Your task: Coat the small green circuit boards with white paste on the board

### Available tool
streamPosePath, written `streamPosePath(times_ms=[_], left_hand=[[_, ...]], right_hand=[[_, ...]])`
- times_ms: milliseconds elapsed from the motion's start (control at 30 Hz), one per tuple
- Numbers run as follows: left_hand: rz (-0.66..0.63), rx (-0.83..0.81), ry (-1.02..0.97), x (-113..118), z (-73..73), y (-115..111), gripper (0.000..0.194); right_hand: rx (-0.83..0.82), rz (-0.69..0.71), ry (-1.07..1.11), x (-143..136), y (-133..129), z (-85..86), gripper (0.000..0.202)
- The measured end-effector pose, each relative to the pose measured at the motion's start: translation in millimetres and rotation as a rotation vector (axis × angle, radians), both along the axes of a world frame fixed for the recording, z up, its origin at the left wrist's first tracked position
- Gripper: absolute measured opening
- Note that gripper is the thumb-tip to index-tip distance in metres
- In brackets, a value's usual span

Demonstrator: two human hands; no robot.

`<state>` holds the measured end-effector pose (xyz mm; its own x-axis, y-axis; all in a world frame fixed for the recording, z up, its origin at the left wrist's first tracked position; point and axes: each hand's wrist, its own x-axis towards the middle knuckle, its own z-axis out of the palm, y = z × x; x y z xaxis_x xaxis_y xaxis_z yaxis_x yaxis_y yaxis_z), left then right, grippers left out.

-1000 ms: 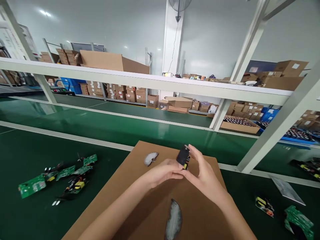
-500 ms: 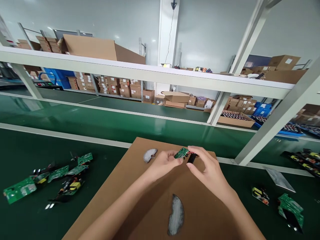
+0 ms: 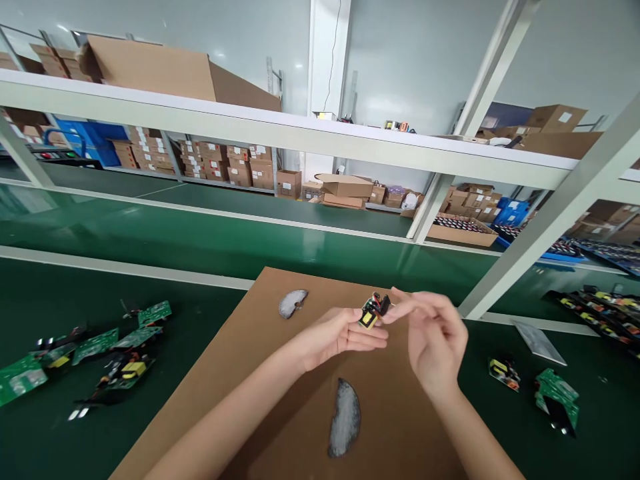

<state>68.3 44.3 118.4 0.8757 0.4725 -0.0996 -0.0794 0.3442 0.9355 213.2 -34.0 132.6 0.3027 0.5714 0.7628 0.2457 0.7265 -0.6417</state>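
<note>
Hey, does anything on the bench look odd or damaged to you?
Nothing looks clearly damaged. Oddest are the far grey piece and near grey piece on the cardboard: roughly half-round, blotchy, perhaps halves of something broken. The circuit boards at left lie jumbled.

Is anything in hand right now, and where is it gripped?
Yes: a small circuit board, pinched near its left edge between the left hand's thumb and fingers. Whether the right hand grips it too cannot be told.
</note>
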Motion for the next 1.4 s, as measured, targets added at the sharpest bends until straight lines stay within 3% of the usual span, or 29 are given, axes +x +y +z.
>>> streamPosePath(times_ms=[67,133,233,333,467,600,700,833,967,1300,1400], left_hand=[[0.136,0.239,0.053,-1.2,4.6,-2.4,0.050],[0.283,0.519,0.159,-2.9,8.9,-4.6,0.044],[0.465,0.891,0.338,-4.6,13.1,-7.5,0.038],[0.503,1.066,0.434,-5.0,15.1,-10.4,0.039],[0.390,1.030,0.443,-4.9,15.2,-14.5,0.048],[0.330,0.813,0.329,-4.9,13.8,-17.2,0.052],[0.310,0.682,0.381,-5.8,13.4,-18.3,0.059],[0.352,0.696,0.469,-6.8,9.8,-16.3,0.060],[0.300,0.679,0.455,-7.0,7.0,-12.1,0.060],[0.228,0.718,0.463,-19.1,26.6,-18.6,0.075],[0.163,0.671,0.441,-27.2,31.6,-17.7,0.082]], right_hand=[[-0.071,-0.070,0.204,5.5,5.9,-2.8,0.010],[-0.236,-0.053,0.219,7.9,12.8,-9.7,0.022],[-0.428,0.181,0.159,3.1,20.7,-22.3,0.046],[-0.470,0.301,0.203,-4.7,23.4,-28.3,0.049],[-0.561,0.341,0.268,-4.7,22.7,-22.4,0.040],[-0.607,0.257,0.178,0.0,22.8,-17.8,0.036],[-0.638,0.206,0.140,-0.5,24.9,-23.3,0.041],[-0.727,0.200,0.163,-3.6,31.2,-35.7,0.050],[-0.776,0.219,0.174,-5.2,36.1,-40.4,0.051],[-0.617,0.290,0.104,-9.5,33.3,-31.5,0.037],[-0.604,0.331,0.250,-11.8,31.4,-31.3,0.037]])
